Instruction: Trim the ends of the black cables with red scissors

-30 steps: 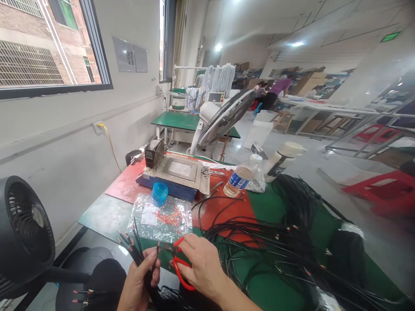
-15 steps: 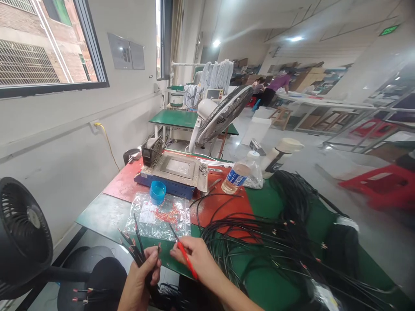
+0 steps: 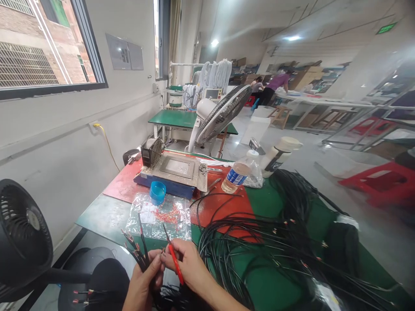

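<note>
My left hand (image 3: 146, 276) is closed round a bunch of black cables (image 3: 140, 258), whose stripped ends with short coloured wires point up and away from me. One cable end stands between its thumb and fingertips. My right hand (image 3: 191, 264) grips a slim tool with a red handle (image 3: 176, 264) and a dark pointed tip; its exact kind is unclear. The right fingertips meet the left thumb at that cable end. Beyond both hands lies a clear plastic bag (image 3: 134, 224) strewn with small red and pale bits (image 3: 168, 212).
A blue cup (image 3: 158, 194) stands by a dusty heated-plate device (image 3: 165, 179) with a small fan. Behind are a bottle (image 3: 236, 178) and a flask (image 3: 275, 157). Loose black cables (image 3: 227, 242) cover the table's right side. A black fan (image 3: 24, 237) stands at left; people work far back.
My right hand has moved left to the left hand, and its fingertips now meet the cable end. The tool has shifted left and stands more upright.
</note>
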{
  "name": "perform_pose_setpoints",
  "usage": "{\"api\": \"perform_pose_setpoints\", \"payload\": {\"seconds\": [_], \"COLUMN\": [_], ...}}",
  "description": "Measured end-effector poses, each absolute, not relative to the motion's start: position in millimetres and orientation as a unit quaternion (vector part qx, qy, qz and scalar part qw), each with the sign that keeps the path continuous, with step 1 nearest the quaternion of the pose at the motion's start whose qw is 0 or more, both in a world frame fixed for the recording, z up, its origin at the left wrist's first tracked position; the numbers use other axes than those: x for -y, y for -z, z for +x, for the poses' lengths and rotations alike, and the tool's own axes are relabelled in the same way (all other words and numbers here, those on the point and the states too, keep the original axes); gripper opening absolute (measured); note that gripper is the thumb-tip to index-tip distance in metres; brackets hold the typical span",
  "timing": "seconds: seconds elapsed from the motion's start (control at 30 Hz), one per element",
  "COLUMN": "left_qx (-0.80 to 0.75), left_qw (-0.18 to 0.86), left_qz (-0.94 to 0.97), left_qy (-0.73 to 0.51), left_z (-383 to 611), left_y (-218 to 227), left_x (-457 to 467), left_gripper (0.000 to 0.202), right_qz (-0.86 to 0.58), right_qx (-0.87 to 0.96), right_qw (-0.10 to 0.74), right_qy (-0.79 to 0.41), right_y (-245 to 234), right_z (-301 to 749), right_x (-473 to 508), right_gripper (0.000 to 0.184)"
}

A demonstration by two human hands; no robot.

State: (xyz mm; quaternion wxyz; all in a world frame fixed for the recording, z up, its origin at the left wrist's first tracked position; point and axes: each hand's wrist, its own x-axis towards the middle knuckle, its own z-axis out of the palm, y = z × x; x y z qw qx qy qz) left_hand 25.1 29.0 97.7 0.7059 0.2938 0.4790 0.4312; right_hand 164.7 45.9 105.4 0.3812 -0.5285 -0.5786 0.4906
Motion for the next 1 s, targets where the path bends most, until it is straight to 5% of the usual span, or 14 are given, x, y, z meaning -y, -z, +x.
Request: {"api": "perform_pose_setpoints", "payload": {"seconds": [0.23,1.0], "left_qx": [-0.481,-0.475], "left_qw": [0.722,0.723], "left_qz": [0.269,0.292], "left_qy": [-0.417,-0.408], "left_z": [25.5,22.9], "left_y": [-98.4,-90.5], "left_x": [-28.5,-28.3], "left_gripper": [0.031,0.025], "right_qz": [-0.458,-0.411], "right_qx": [0.373,0.262], "right_qw": [0.389,0.370], "right_qy": [-0.706,-0.791], "right_y": [-109.3,-107.9], "right_z": [161.4,163.2], "right_x": [-48.5,-49.7], "right_gripper": [0.051,0.042]}}
